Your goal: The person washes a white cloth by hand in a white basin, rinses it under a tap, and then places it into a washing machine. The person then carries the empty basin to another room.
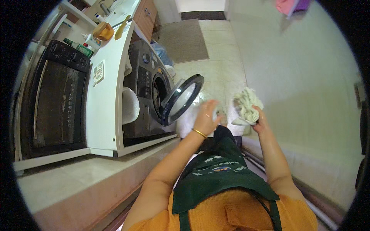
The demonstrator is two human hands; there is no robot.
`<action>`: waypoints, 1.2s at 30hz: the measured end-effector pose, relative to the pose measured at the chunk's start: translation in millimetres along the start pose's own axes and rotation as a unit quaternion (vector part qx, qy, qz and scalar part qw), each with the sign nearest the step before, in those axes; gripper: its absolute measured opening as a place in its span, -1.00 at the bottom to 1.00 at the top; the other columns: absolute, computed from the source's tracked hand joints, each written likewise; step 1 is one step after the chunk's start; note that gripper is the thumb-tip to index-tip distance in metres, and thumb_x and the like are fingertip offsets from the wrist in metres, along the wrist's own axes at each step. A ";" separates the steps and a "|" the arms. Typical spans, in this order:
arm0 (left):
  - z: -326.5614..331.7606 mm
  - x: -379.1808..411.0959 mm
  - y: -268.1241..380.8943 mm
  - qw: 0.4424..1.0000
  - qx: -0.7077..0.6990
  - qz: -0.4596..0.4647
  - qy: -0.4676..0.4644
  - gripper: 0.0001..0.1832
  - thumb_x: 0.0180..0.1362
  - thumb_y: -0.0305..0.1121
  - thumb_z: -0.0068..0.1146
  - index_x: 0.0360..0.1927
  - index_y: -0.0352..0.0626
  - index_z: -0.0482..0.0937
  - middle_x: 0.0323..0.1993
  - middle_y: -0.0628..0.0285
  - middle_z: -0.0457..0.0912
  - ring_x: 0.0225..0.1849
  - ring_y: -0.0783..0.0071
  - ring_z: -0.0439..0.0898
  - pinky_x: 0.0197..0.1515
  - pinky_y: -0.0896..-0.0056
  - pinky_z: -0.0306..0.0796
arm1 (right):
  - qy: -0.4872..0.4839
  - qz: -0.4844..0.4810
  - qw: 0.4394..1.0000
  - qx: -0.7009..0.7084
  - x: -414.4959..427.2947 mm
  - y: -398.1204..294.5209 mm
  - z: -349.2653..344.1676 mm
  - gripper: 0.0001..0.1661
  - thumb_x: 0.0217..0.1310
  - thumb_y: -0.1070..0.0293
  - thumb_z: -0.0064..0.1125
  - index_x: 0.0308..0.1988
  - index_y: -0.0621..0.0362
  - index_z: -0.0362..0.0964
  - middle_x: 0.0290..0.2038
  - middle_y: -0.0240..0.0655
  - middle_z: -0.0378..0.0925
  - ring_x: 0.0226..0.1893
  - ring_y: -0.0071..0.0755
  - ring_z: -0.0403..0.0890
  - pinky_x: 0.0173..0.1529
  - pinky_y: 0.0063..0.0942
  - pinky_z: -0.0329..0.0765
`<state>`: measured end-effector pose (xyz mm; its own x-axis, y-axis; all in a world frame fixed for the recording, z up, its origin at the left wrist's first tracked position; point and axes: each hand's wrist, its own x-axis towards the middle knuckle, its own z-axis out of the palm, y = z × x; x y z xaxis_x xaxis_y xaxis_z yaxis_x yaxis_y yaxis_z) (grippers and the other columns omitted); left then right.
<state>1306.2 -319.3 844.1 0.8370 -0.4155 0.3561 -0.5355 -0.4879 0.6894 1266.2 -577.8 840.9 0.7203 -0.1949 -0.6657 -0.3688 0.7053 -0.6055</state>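
Note:
A bunched pale cloth (247, 105) hangs from my right hand (261, 119), whose fingers are closed on its near side. My left hand (206, 117) is raised beside the open door (182, 99) of a dark front-loading washing machine (138, 86). Its fingers are spread and slightly blurred, and nothing shows in them. A gap separates that hand from the door ring. Part of the machine's drum opening (159, 93) shows behind the door; what lies inside is hard to make out.
A white counter (102, 115) runs over the machine, carrying a black toaster oven (59, 101), a green bottle (79, 47) and an amber jar (104, 31). Below its edge sits a white roll (130, 105). A wall (292, 86) rises at the right. A grey-brown mat (183, 42) lies on the tiles.

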 end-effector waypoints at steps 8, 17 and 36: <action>-9.2 25.3 -173.1 0.904 0.236 -0.351 -0.061 -0.15 -0.13 -0.21 0.30 0.23 -0.25 0.14 0.24 -0.08 0.20 0.27 0.03 0.19 0.28 0.07 0.08 | 0.030 0.031 0.985 -0.165 271.4 -94.2 11.7 -0.59 0.04 0.20 0.15 -0.12 0.21 0.42 -0.29 -0.24 0.55 -0.27 -0.28 0.59 -0.15 -0.34 0.55; 19.4 48.4 -146.9 0.825 0.236 -0.508 -0.077 -0.46 -0.18 -0.18 0.33 -0.07 -0.01 0.42 -0.12 0.19 0.43 0.03 0.20 0.34 0.03 0.06 0.18 | 0.029 0.134 0.879 -0.457 446.1 -77.3 144.2 -0.54 0.02 0.22 0.14 -0.12 0.31 0.39 -0.25 -0.13 0.51 -0.31 -0.12 0.58 -0.33 -0.21 0.56; 53.7 -22.2 -149.0 0.894 0.145 -0.422 0.029 -0.51 -0.35 -0.08 0.41 -0.31 0.04 0.46 -0.24 0.33 0.47 -0.07 0.22 0.41 0.17 -0.06 0.03 | -0.425 0.149 0.712 -0.539 329.6 215.5 249.6 -0.38 0.14 0.40 0.12 0.21 0.12 0.19 0.03 -0.20 0.44 -0.02 -0.39 0.51 0.04 -0.47 0.45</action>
<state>1361.4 -278.6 699.6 0.9567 0.2320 -0.1761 0.2909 -0.7912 0.5379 1570.8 -319.9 599.9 0.4424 0.6590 -0.6083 -0.4863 -0.3936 -0.7801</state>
